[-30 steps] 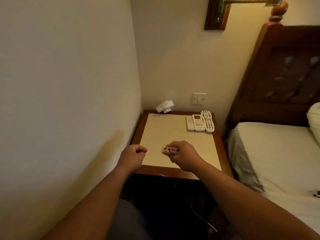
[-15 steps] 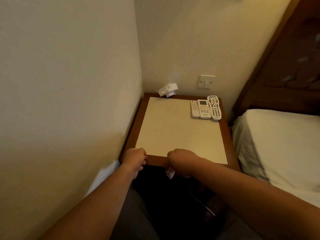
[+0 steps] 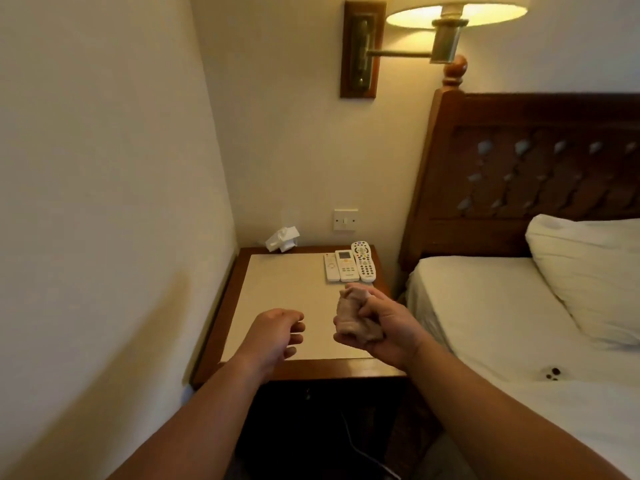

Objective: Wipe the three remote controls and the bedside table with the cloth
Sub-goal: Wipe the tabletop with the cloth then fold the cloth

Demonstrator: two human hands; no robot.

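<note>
Three white remote controls lie side by side at the back right of the bedside table (image 3: 277, 306): a slim one (image 3: 331, 267), a wider one with a screen (image 3: 346, 265) and a rounded one with many buttons (image 3: 363, 261). My right hand (image 3: 388, 327) holds a bunched pale cloth (image 3: 353, 315) above the table's right side, just in front of the remotes. My left hand (image 3: 277, 336) hovers over the table's front left, fingers loosely curled and apart, holding nothing.
A white tissue box (image 3: 283, 239) sits at the table's back left corner by the wall. A bed (image 3: 502, 306) with a pillow (image 3: 588, 275) and dark wooden headboard stands right. A wall lamp (image 3: 450, 15) hangs above. A cable (image 3: 363, 452) runs below the table.
Both hands rose from the table's front edge to above its top. The cloth, hanging below the edge before, is now bunched in my right hand. My left fist has loosened. The view tilted up.
</note>
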